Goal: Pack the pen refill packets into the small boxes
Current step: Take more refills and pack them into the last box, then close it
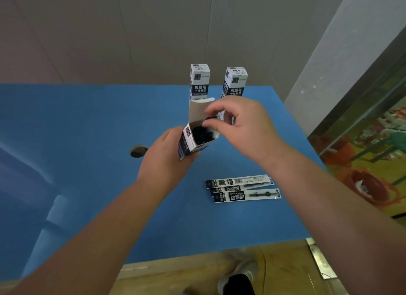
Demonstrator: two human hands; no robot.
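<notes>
Centre of frame: the left hand point(163, 160) grips an open box point(193, 141) from below, flap raised, dark packet ends visible inside. The right hand point(243, 127), fingers curled, pinches at the box mouth; what it holds cannot be told. Two closed boxes point(199, 80) stand upright behind, at the tabletop point(87, 123) far edge. Loose refill packets point(243, 188) lie overlapping at lower right of centre.
</notes>
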